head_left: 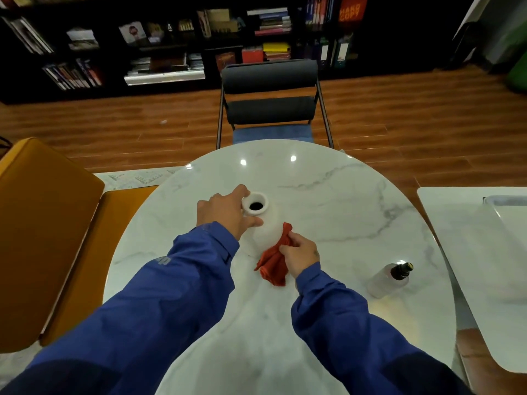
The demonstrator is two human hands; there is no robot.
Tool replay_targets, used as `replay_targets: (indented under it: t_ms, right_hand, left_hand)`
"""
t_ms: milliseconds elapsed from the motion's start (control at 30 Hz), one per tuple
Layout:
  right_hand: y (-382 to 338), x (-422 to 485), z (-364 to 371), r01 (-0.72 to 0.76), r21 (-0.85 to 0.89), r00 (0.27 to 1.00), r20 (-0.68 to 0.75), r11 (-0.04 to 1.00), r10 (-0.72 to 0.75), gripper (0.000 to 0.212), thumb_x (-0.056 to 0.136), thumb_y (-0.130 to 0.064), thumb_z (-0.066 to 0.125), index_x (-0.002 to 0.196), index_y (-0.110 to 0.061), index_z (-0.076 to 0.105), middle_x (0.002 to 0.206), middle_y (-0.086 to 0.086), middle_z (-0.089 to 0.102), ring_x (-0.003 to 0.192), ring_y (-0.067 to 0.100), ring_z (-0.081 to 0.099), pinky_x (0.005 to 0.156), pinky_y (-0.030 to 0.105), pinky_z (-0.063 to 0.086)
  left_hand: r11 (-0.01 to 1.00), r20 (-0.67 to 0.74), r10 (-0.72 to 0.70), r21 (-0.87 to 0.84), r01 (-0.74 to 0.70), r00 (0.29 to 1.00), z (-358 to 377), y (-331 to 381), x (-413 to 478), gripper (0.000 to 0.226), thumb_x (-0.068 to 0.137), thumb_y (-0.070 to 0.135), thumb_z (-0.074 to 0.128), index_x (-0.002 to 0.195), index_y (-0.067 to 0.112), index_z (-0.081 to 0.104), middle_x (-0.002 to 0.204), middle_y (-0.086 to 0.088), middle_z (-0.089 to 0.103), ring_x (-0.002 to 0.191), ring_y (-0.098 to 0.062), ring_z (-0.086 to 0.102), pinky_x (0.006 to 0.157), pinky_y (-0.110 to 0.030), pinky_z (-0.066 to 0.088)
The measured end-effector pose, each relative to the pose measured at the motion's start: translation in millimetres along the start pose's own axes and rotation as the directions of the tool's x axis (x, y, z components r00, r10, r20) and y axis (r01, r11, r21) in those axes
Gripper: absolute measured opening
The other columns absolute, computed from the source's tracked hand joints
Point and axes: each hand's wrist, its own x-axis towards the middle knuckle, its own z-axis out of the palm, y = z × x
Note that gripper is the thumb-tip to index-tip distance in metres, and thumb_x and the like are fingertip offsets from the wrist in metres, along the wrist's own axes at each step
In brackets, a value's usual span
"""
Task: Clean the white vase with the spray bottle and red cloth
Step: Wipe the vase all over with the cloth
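Observation:
The white vase [263, 223] stands upright near the middle of the round marble table [342, 201], its dark mouth facing up. My left hand [225, 213] grips the vase's neck from the left, thumb across its front. My right hand [301, 256] pinches the bunched red cloth [275, 259], whose upper end touches the vase's right side while the rest hangs down to the tabletop. The spray bottle [390, 279], clear with a dark cap, stands apart at the table's right, untouched.
A dark chair with a blue seat [271, 109] stands at the table's far side. An orange seat [42, 223] is at the left. A second white table [484, 252] with a tray [510, 212] sits close on the right. Bookshelves line the back wall.

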Motion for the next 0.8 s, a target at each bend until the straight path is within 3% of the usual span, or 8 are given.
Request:
replay_targets:
  t_ms: [100,200,300,433,533,667,800]
  right_hand:
    - [-14,-2,-7,0.047,0.007,0.998,-0.030,0.999,-0.047,0.046,0.086,-0.010,0.058,0.131,-0.022,0.060,0.120,-0.001,0.064,0.107,0.019,0.059,0.093,0.027,0.047]
    - [-26,-8,-14,0.166,0.011,0.984,-0.062,0.986,-0.165,0.045,0.090,-0.009,0.055,0.132,-0.025,0.059,0.117,-0.006,0.050,0.100,0.011,0.051,0.088,0.018,0.038]
    - [-44,-7,-14,0.347,-0.146,0.936,0.002,0.926,-0.351,0.046,0.091,-0.006,0.048,0.129,-0.029,0.060,0.119,-0.007,0.043,0.099,0.009,0.046,0.088,0.015,0.035]
    - [-61,9,-15,0.419,-0.202,0.907,0.044,0.885,-0.419,0.041,0.092,-0.005,0.047,0.126,-0.023,0.063,0.122,-0.005,0.049,0.107,0.017,0.053,0.094,0.029,0.049]
    - [-40,-6,-9,0.479,-0.132,0.876,0.011,0.868,-0.482,0.040,0.091,-0.003,0.049,0.125,-0.021,0.059,0.122,-0.008,0.051,0.109,0.015,0.055,0.095,0.030,0.050]
    - [3,-31,3,0.608,-0.098,0.792,0.009,0.788,-0.610,0.041,0.094,-0.010,0.050,0.128,-0.032,0.057,0.129,-0.017,0.044,0.110,0.019,0.057,0.091,0.040,0.055]
    - [-22,-2,0,0.507,-0.094,0.858,-0.047,0.857,-0.512,0.041,0.092,-0.005,0.046,0.110,-0.040,0.059,0.125,-0.007,0.052,0.107,0.024,0.058,0.089,0.040,0.055]
  left_hand:
    - [1.000,0.009,-0.001,0.018,0.001,1.000,-2,2,2,0.054,0.071,0.057,0.070,0.112,0.031,0.046,0.104,0.002,0.069,0.096,-0.026,0.060,0.082,-0.036,0.033]
    - [1.000,0.009,-0.009,0.008,0.009,1.000,-2,2,2,0.055,0.071,0.057,0.070,0.111,0.030,0.046,0.104,0.001,0.069,0.096,-0.027,0.060,0.082,-0.036,0.033]
    - [1.000,0.002,0.002,-0.019,-0.002,1.000,-3,3,1,0.052,0.071,0.055,0.071,0.109,0.029,0.047,0.102,0.002,0.070,0.095,-0.027,0.061,0.081,-0.036,0.032]
    - [1.000,0.001,-0.002,-0.007,0.002,1.000,-4,5,-3,0.051,0.073,0.055,0.070,0.110,0.029,0.047,0.103,0.002,0.069,0.094,-0.027,0.061,0.081,-0.035,0.032]
    - [1.000,-0.006,0.001,-0.024,-0.001,1.000,-4,3,-3,0.052,0.072,0.057,0.069,0.109,0.029,0.047,0.102,0.003,0.070,0.094,-0.027,0.062,0.081,-0.036,0.033]
    - [0.998,-0.018,0.009,-0.067,-0.010,1.000,-3,2,-3,0.056,0.069,0.068,0.064,0.107,0.030,0.049,0.099,0.003,0.070,0.090,-0.026,0.062,0.078,-0.035,0.032]
    - [0.998,-0.004,-0.003,-0.059,0.003,1.000,-4,2,-3,0.053,0.071,0.060,0.069,0.107,0.029,0.048,0.100,0.003,0.070,0.092,-0.027,0.061,0.078,-0.034,0.031]
